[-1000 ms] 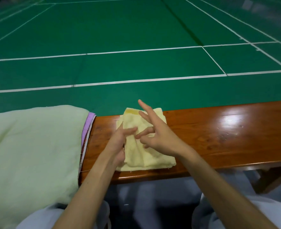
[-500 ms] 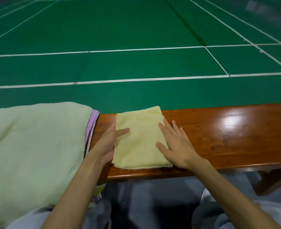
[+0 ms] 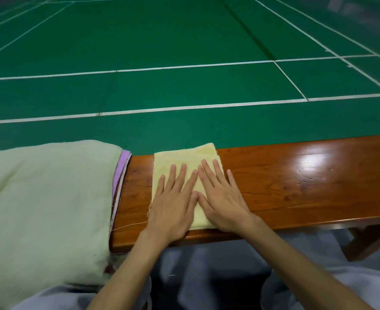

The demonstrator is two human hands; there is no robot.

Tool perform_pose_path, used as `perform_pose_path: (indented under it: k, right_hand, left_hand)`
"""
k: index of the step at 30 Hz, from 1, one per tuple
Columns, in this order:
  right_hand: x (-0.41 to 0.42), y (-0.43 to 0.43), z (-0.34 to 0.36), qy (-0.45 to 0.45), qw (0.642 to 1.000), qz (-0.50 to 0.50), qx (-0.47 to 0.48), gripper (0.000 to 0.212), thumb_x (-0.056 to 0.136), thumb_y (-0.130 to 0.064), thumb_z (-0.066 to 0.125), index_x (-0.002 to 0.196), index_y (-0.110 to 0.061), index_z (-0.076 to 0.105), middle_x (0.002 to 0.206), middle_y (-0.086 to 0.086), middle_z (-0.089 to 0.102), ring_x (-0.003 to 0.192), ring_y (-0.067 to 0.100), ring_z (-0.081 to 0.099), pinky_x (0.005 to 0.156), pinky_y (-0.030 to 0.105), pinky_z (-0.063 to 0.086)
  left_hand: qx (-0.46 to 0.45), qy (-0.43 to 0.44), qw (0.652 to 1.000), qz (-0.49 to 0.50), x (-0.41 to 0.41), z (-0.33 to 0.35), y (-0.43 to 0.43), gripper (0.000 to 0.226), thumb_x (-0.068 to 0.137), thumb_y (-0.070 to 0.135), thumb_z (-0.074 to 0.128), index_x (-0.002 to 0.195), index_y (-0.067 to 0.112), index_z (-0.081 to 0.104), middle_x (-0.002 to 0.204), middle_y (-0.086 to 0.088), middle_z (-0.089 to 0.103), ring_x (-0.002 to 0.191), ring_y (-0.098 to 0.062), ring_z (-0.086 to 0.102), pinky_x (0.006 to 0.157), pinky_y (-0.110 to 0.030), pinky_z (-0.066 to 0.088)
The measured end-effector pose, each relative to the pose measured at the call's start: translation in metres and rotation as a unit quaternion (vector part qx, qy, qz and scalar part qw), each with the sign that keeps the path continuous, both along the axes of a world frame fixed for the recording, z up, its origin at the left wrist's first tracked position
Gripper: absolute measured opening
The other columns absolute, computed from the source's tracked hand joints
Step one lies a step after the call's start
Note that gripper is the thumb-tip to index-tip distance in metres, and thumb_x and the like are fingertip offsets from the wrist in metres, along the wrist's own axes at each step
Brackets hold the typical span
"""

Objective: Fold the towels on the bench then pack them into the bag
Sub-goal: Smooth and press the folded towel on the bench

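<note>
Head view: a folded pale yellow terry towel lies flat on the glossy reddish-brown wooden worktop, near its left end, reaching from the far edge almost to the near edge. Both grips lie on it, palms down.

The left grip, a bare hand, is fully spread with straight fingers pointing away from the person. It covers the towel's near left part and holds nothing. The right grip, also a bare hand, is flattened the same way on the towel's right half, fingers straight and slightly fanned. Its little finger lies past the towel's right edge on the bare wood. The two thumbs meet over the middle of the towel, and neither grip curls round the fabric.

Just left of the towel, apart from it, a large pale green soft fabric bundle with a lilac edge drapes over the worktop's left end. Whether this is a bag or more towels cannot be told. A thin loose thread lies on the wood between the bundle and the left wrist.

Beyond the worktop stretches a green court floor with white lines. Below it are the person's grey trouser legs.
</note>
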State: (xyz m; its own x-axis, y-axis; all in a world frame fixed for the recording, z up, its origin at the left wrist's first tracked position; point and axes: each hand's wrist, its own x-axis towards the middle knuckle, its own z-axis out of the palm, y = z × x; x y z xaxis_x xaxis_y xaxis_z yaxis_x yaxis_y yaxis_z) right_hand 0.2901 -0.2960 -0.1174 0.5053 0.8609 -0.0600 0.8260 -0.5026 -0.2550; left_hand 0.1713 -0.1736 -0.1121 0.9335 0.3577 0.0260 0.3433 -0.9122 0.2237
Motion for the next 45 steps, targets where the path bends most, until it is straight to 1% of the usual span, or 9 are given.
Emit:
perform_pose_path:
  k: [16,21,25,29,32,34,37,40,45]
  right_hand:
    - [0.022,-0.023,0.007,0.067,0.994,-0.041,0.071,0.077,0.107,-0.055,0.026,0.162,-0.021,-0.016,0.169,-0.007,-0.022,0.155,0.017,-0.024,0.128,0.05,-0.003]
    - [0.011,-0.039,0.035,0.07,0.993,0.09,0.01,0.111,0.084,-0.088,0.037,0.164,-0.026,-0.009,0.169,-0.01,-0.022,0.153,0.008,-0.026,0.129,0.043,-0.004]
    - [-0.006,-0.05,0.024,-0.002,0.989,0.125,-0.084,0.127,0.08,-0.068,0.072,0.161,-0.028,-0.017,0.168,-0.004,-0.028,0.153,0.018,-0.028,0.127,0.047,-0.008]
    - [-0.015,-0.055,0.027,-0.073,0.987,0.126,-0.064,0.107,0.072,-0.039,0.087,0.159,-0.021,0.027,0.168,0.009,0.023,0.155,0.031,0.022,0.125,0.051,0.02]
    - [-0.016,-0.063,0.042,-0.102,0.986,0.132,-0.03,0.058,0.063,-0.037,0.086,0.117,-0.024,0.068,0.127,0.001,0.069,0.12,0.026,0.062,0.106,0.043,0.05]
    - [-0.013,-0.064,0.06,-0.037,0.991,0.121,-0.038,0.028,0.075,-0.039,0.067,0.099,-0.025,0.069,0.1,-0.007,0.068,0.098,0.017,0.06,0.09,0.039,0.053]
    - [0.002,-0.065,0.078,0.151,0.985,0.087,0.014,0.031,0.074,-0.045,0.055,0.083,-0.019,0.07,0.073,-0.005,0.064,0.069,0.014,0.058,0.063,0.042,0.052]
    - [0.021,-0.063,0.082,0.291,0.947,0.065,0.119,0.019,0.086,-0.031,0.067,0.078,-0.013,0.07,0.067,-0.007,0.064,0.062,0.008,0.056,0.056,0.036,0.047]
    - [0.049,-0.037,0.054,0.466,0.843,-0.129,0.236,0.018,0.101,-0.014,0.063,0.108,0.001,0.07,0.079,-0.002,0.077,0.067,0.006,0.068,0.058,0.024,0.049]
  left_hand:
    - [-0.028,-0.034,0.999,0.004,-0.023,0.0,0.025,0.07,0.101,0.068,0.005,0.162,0.036,-0.007,0.168,0.013,-0.02,0.153,-0.008,-0.028,0.127,-0.043,-0.013]
    - [-0.062,-0.017,0.995,-0.073,-0.042,0.013,0.021,0.095,0.087,0.091,0.034,0.163,0.04,0.009,0.17,0.016,-0.006,0.155,0.0,-0.016,0.129,-0.038,-0.001]
    - [-0.019,0.077,0.992,-0.101,-0.052,0.013,0.014,0.123,0.075,0.08,0.067,0.161,0.042,-0.014,0.165,0.018,-0.03,0.151,-0.004,-0.031,0.125,-0.034,-0.007]
    - [-0.038,0.054,0.994,-0.085,-0.055,0.025,0.01,0.098,0.082,0.048,0.08,0.16,0.04,0.022,0.171,0.015,0.004,0.157,-0.006,0.001,0.128,-0.034,0.012]
    - [-0.063,0.023,0.993,-0.096,-0.057,0.038,0.018,0.051,0.083,0.033,0.078,0.13,0.039,0.06,0.156,0.016,0.047,0.148,-0.008,0.036,0.123,-0.035,0.027]
    - [-0.121,0.013,0.989,-0.084,-0.06,0.05,0.026,0.034,0.084,0.026,0.073,0.117,0.036,0.069,0.132,0.017,0.067,0.127,-0.009,0.057,0.113,-0.032,0.039]
    - [-0.273,0.008,0.959,-0.081,-0.061,0.068,0.038,0.013,0.087,0.021,0.076,0.096,0.03,0.076,0.095,0.014,0.074,0.093,-0.011,0.068,0.084,-0.035,0.055]
    - [-0.369,-0.025,0.928,-0.043,-0.053,0.073,0.054,0.004,0.09,0.022,0.079,0.093,0.023,0.077,0.093,0.007,0.075,0.091,-0.014,0.071,0.082,-0.036,0.059]
    - [-0.473,-0.092,0.869,0.114,-0.019,0.055,0.063,0.021,0.093,0.04,0.068,0.101,0.021,0.074,0.106,0.001,0.073,0.103,-0.016,0.069,0.085,-0.041,0.06]
